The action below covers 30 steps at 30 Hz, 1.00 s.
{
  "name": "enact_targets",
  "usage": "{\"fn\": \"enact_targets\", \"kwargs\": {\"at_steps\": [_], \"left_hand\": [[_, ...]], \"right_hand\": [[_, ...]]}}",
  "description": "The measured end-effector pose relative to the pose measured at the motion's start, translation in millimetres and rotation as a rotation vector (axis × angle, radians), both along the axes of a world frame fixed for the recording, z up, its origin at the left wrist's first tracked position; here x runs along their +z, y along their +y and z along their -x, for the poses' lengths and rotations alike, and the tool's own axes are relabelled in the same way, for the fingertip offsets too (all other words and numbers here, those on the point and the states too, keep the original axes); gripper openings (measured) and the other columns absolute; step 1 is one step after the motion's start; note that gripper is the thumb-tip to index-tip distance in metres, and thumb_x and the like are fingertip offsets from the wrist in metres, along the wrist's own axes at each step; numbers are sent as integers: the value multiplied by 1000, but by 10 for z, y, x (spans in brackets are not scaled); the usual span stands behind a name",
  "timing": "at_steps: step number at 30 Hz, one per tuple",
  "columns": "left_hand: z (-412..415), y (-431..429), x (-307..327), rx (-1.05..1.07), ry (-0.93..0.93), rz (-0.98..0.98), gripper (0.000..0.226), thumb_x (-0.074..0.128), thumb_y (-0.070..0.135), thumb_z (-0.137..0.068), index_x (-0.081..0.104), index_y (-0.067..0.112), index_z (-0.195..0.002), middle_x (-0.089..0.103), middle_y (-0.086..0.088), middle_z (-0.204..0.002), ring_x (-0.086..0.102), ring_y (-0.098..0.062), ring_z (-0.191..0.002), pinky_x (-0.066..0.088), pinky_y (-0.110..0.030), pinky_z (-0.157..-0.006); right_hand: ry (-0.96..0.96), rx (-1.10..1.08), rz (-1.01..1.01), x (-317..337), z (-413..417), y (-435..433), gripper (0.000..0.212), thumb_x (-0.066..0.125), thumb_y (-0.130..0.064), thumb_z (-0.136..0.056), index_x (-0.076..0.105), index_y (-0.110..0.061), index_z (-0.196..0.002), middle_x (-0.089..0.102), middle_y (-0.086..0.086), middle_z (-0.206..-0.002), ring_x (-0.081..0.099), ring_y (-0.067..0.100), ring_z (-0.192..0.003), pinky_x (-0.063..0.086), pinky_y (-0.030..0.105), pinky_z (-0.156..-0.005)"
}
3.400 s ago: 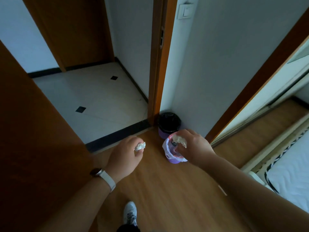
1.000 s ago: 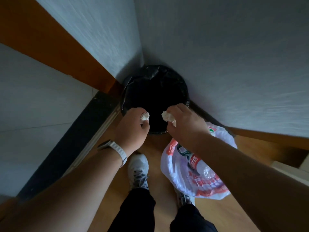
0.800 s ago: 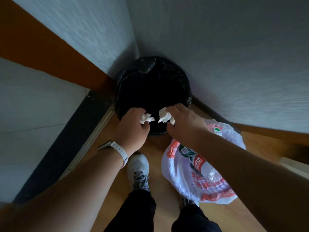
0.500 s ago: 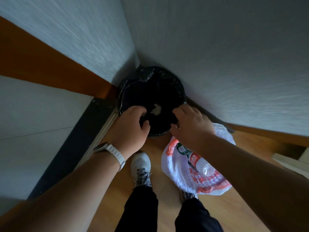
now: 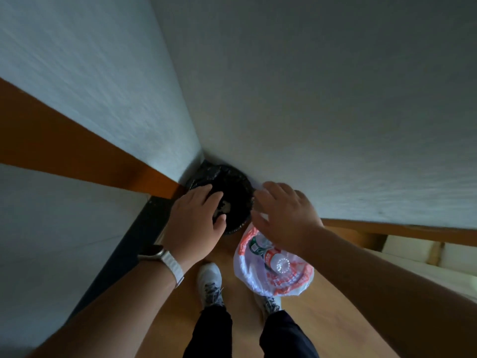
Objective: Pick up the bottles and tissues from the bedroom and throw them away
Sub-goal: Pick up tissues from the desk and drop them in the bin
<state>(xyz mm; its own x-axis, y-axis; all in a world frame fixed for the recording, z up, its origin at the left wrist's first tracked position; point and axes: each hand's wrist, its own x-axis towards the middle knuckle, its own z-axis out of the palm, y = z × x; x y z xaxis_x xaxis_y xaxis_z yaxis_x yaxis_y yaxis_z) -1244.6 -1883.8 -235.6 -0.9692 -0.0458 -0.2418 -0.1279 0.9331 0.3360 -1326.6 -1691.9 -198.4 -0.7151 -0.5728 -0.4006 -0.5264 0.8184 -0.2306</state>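
The left hand [image 5: 196, 220] is over the rim of the black-lined bin [image 5: 240, 187], its fingers [image 5: 209, 195] loosely together and holding nothing. A crumpled tissue [image 5: 226, 207] lies inside the bin just past their tips. The right hand [image 5: 284, 215] has its fingers [image 5: 273, 189] straight and spread. Beneath them hangs a plastic bag [image 5: 247, 267] with a bottle [image 5: 277, 260] inside (what it hangs from is hidden).

Head view, steeply down, close
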Motion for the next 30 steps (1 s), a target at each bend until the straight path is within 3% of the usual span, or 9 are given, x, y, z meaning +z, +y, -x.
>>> {"fn": "enact_targets", "kwargs": {"at_steps": [15, 30], "left_hand": [[46, 18, 2502, -289, 262, 21, 51, 44, 46, -90, 55, 18, -132, 52, -9, -138, 45, -30, -130, 41, -46, -102], [45, 1315, 3728, -718, 570, -61, 49, 51, 43, -84, 63, 17, -124, 60, -9, -128, 54, -32, -118, 47, -46, -94]], "right_hand": [[206, -242, -21, 2630, -580, 320, 54, 35, -56, -95, 36, -26, -140, 33, 1, -150, 33, 22, -136, 31, 41, -108], [446, -653, -48, 3827, -1594, 1599, 52, 37, -57, -94, 41, -28, -137, 41, -3, -143, 37, 22, -133, 34, 41, -104]]}}
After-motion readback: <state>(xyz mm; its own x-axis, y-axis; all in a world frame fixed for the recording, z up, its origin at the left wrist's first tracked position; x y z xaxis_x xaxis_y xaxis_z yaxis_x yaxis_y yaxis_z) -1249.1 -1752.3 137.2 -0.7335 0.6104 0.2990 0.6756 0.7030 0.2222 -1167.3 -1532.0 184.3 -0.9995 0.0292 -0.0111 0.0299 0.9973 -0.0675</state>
